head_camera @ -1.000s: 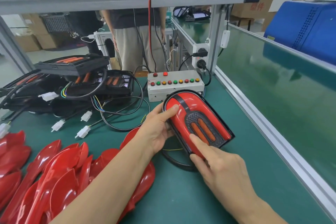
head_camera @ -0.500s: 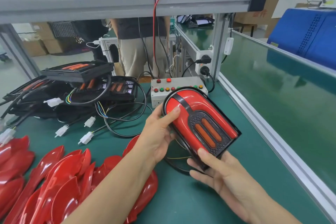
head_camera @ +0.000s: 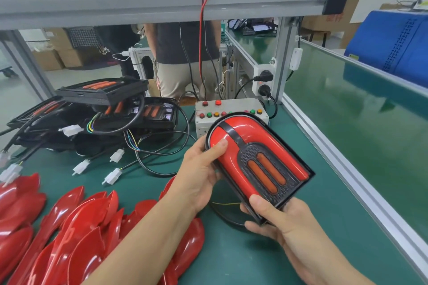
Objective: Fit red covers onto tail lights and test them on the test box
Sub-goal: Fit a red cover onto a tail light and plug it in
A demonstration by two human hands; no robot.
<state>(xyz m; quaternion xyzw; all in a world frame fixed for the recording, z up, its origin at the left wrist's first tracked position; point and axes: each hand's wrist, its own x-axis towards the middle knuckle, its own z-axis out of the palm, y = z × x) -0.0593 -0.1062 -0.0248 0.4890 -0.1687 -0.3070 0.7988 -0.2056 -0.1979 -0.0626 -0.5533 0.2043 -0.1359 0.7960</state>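
At the centre of the frame both hands hold one tail light [head_camera: 259,162] off the green table [head_camera: 254,259], its rounded end pointing up and away and a red cover [head_camera: 240,132] seated over its black base. The left hand [head_camera: 199,176] grips the rounded end from the left side, thumb lying on the red cover; the right hand [head_camera: 284,220] grips the square near end, thumb on top and fingers curled beneath. Just behind the light, at centre, stands the grey test box [head_camera: 231,106], its top face carrying a row of red, green and amber buttons, partly hidden by the light. At left of centre is a pile of bare tail lights [head_camera: 111,109], black with orange strips, trailing black cables with white plugs [head_camera: 113,176]. Along the lower left lies a heap of loose red covers [head_camera: 76,227], overlapping one another on the table. A person [head_camera: 183,58] stands beyond the metal frame at upper centre
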